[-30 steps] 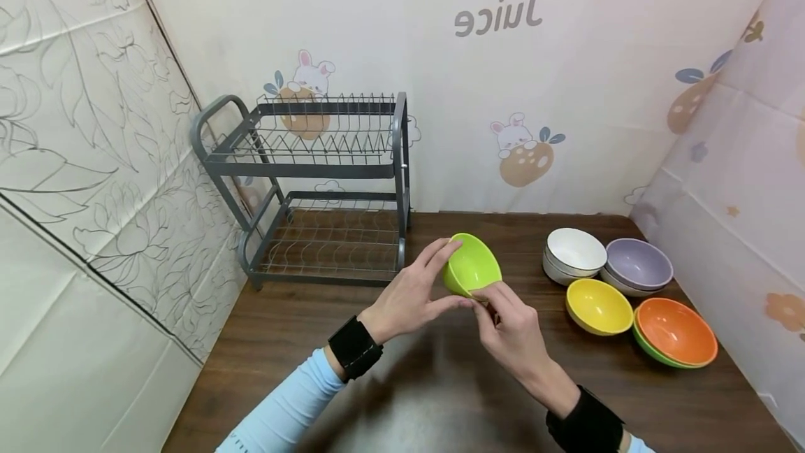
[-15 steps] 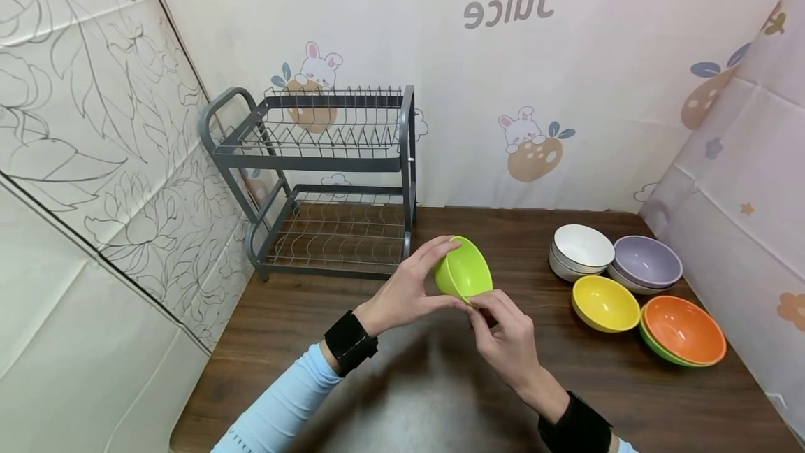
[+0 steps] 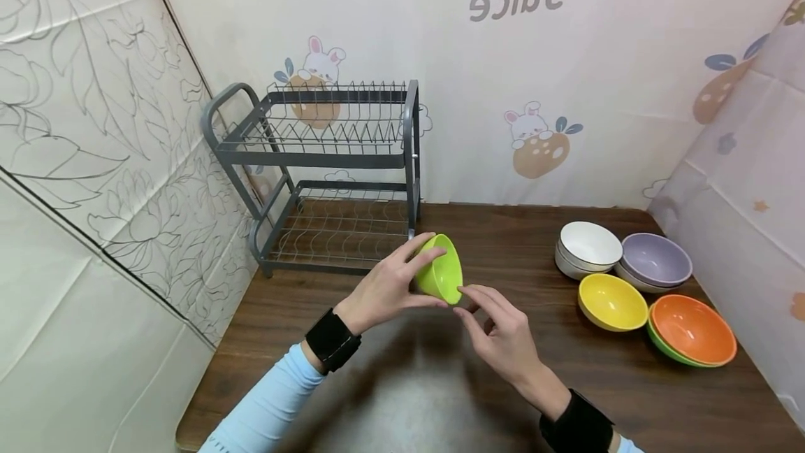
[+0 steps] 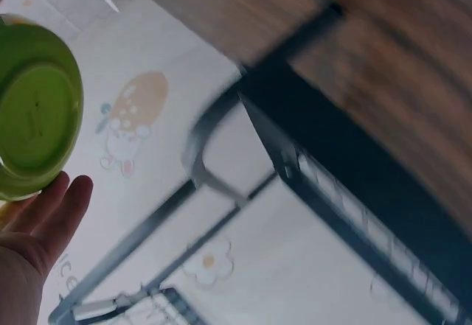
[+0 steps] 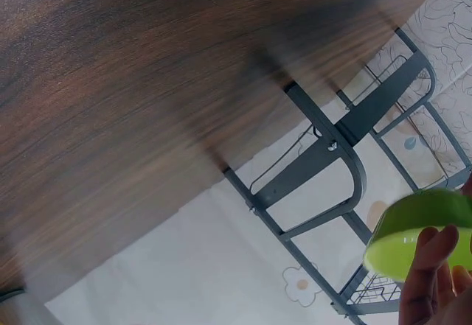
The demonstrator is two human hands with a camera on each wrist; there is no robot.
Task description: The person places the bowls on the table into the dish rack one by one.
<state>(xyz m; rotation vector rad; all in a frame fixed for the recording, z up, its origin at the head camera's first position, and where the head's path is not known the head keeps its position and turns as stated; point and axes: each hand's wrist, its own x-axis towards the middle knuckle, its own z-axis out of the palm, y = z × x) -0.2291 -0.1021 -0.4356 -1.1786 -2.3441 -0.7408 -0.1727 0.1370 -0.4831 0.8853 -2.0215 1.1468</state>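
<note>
My left hand [image 3: 386, 285] grips a small lime-green bowl [image 3: 444, 271] by its rim, thumb below and fingers above. The bowl is tilted on its side in the air above the table, its inside facing right. In the left wrist view the round foot of the bowl [image 4: 33, 115] shows beside the fingers. My right hand [image 3: 503, 334] is at the bowl's lower right edge, thumb and index finger parted. Its fingertips are right by the rim; whether they touch it I cannot tell. The right wrist view shows the bowl [image 5: 413, 236] partly behind those fingers.
A grey two-tier dish rack [image 3: 314, 159] stands on the brown table [image 3: 302, 313], behind and left of the hands. To the right are stacked white bowls [image 3: 590, 245], purple bowls [image 3: 657, 261], a yellow bowl [image 3: 612, 303] and an orange bowl [image 3: 692, 328] nested in a green one.
The left hand has carried the green bowl leftward and turned it further onto its side. The right hand's fingers, which pinched the rim before, have parted from each other.
</note>
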